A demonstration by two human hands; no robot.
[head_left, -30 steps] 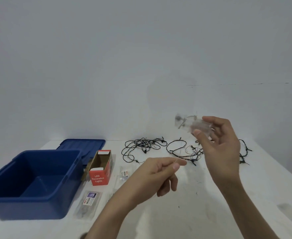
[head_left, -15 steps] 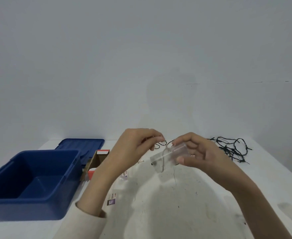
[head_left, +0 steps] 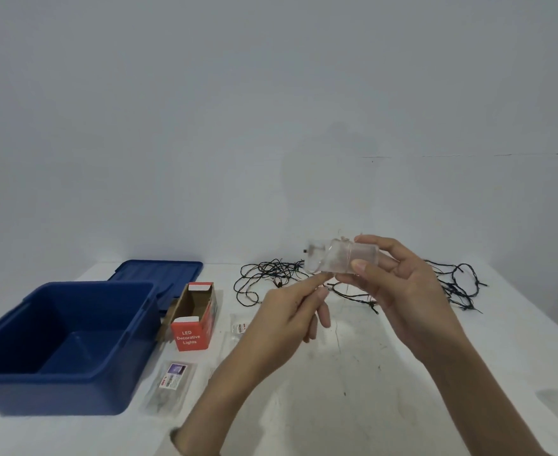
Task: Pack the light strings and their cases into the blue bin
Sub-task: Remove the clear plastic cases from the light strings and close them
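Pale grey wall behind, white surface spread out below. Up over the middle, right hand raised, palm turned inward, fingers curled over the top of a clear case, thumb pressed on its near face. Firm hold, case lying sideways in the air. Fine wire wound round the case, a thin strand trailing down toward the surface. From below, left hand, index finger and thumb stretched to the case's lower edge, tips close together, other fingers loosely curled. Pinching the wire or not, cannot tell. Over on the left, blue bin standing open, blue floor showing inside. Lid flat behind it. Just beside the bin, red box marked LED Decorative Lights, top flaps open, brown inside showing. Clear packet flat in front of the box, second packet to the box's right, beside the left hand. Toward the far edge, dark light strings in loose tangles, partly hidden behind both hands.
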